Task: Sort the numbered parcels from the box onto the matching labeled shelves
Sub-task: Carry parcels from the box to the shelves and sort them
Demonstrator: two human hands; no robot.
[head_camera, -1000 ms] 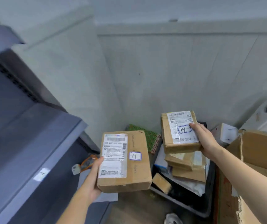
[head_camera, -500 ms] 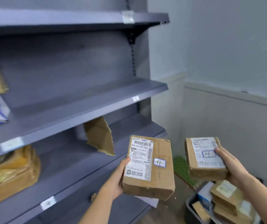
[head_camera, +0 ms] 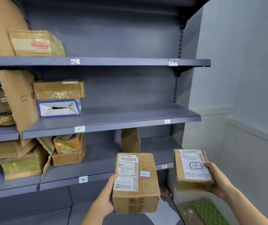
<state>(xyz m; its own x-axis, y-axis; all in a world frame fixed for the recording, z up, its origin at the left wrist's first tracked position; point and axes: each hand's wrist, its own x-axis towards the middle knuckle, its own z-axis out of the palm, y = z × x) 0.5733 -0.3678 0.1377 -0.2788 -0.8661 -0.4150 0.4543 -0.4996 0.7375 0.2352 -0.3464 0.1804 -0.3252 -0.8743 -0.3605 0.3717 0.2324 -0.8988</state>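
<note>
On the far left, older cardboard parcels (head_camera: 19,157) are lying on the shelves, some of them crushed. A second ago the view was pointing down at the box of parcels by the wall; now it is facing the grey shelving (head_camera: 130,88), so the person has been turning from picking to placing.

Going to the right, the small white labels are now becoming readable on the shelf edges: label 11 (head_camera: 79,129) on the middle shelf, label 14 (head_camera: 83,179) on the shelf under it, and label 12 (head_camera: 166,121) further right.

The left hand (head_camera: 105,199) is gripping the larger parcel (head_camera: 135,182), with the thumb on its top face near the shipping sticker. This parcel is marked 11 and is hanging in the air in front of the lower shelf, not touching it.

The right hand (head_camera: 218,181) is holding the smaller parcel (head_camera: 193,169), marked 14, with fingers curled around its right side. It is also in the air, just right of the shelving end.

I judge that both parcels are ready for placing, and that both spots lie up and to the left of the hands: the 11 parcel needs to go to the middle shelf, the 14 parcel to the shelf just below.
</note>
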